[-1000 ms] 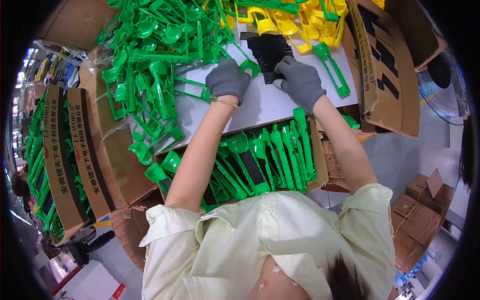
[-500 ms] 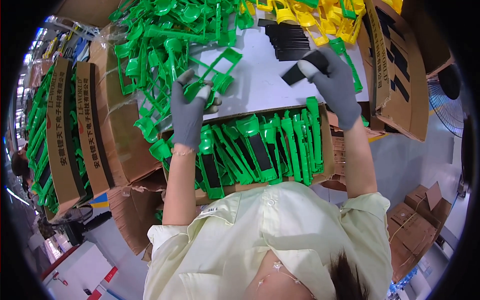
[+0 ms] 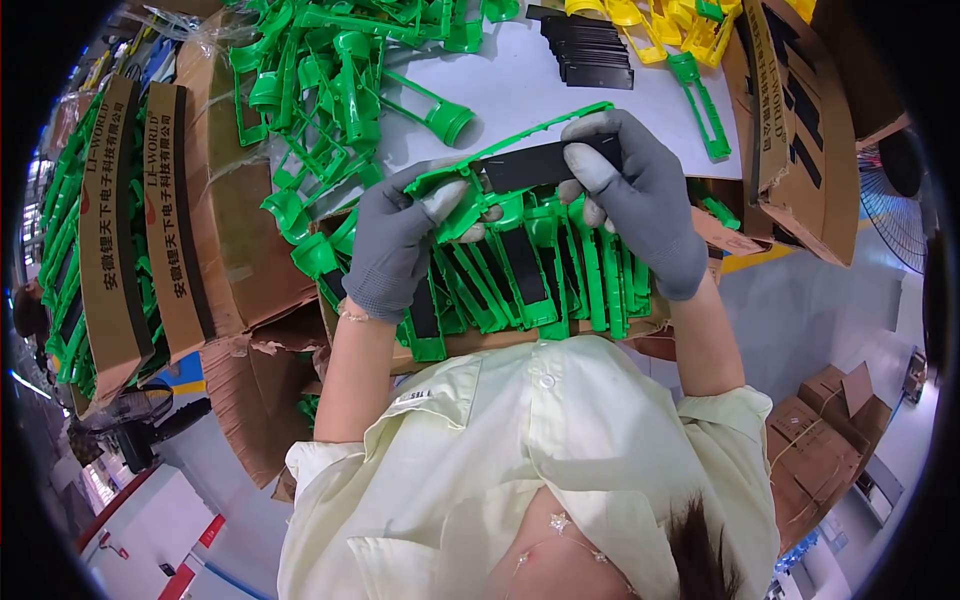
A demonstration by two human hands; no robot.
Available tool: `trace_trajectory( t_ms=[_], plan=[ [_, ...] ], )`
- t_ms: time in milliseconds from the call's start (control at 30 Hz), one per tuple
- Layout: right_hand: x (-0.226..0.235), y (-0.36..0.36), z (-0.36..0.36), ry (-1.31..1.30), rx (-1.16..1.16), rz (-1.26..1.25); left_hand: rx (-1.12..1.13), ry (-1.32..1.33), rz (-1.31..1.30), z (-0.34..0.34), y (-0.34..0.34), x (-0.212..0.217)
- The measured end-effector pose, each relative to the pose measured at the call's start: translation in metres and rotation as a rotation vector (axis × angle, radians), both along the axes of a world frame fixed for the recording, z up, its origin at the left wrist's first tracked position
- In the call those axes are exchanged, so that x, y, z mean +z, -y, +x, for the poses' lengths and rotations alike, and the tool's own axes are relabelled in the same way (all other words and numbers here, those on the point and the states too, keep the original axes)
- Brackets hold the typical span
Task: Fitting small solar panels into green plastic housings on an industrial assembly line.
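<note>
From where I stand, the left hand (image 3: 395,235) pinches a green frame (image 3: 466,212), the right hand (image 3: 640,195) a black strip (image 3: 530,168), both between the hands; uneven tilt could skew the strip.

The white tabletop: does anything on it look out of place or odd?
Yes, one lone green frame lies by the yellow parts, apart from the green heap, so it looks stray. The black strips are unevenly fanned. I see no spill.
</note>
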State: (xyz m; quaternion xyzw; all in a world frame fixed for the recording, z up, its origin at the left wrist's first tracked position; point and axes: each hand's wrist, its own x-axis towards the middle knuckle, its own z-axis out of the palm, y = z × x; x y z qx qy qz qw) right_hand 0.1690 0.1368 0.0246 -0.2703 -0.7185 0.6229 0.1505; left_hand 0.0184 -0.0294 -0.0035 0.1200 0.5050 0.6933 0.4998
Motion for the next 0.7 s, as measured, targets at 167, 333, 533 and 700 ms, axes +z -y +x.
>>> trace_trajectory(
  t_ms=[167,333,533,700],
  plan=[
    [-0.008,0.007,0.003,0.031,-0.019,0.109,-0.009,-0.012,-0.011,0.007,0.0,0.003],
    [-0.009,0.012,0.009,0.109,-0.002,0.342,-0.041,-0.052,-0.023,0.01,0.001,0.009],
    [-0.019,0.01,0.013,0.182,0.006,0.57,0.003,-0.095,-0.159,0.028,-0.012,0.015],
    [-0.005,0.011,0.017,0.182,-0.269,0.782,-0.122,-0.139,-0.182,0.016,-0.004,0.018]
  ],
)
